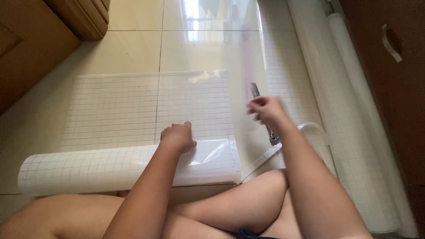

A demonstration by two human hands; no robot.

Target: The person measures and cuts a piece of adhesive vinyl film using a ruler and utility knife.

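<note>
Legs crossed on floor [133, 48]. Left hand [178, 136] presses flat on gridded sheet [110, 110]; right hand [265, 109] grips knife [255, 90] w/ film [243, 66] raised. Cutting step; next needs steady straight pull.

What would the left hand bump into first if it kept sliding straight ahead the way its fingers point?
The left hand already rests on the gridded sheet, so it would just slide along that paper. Past the sheet's far edge, probably only bare floor tiles.
</note>
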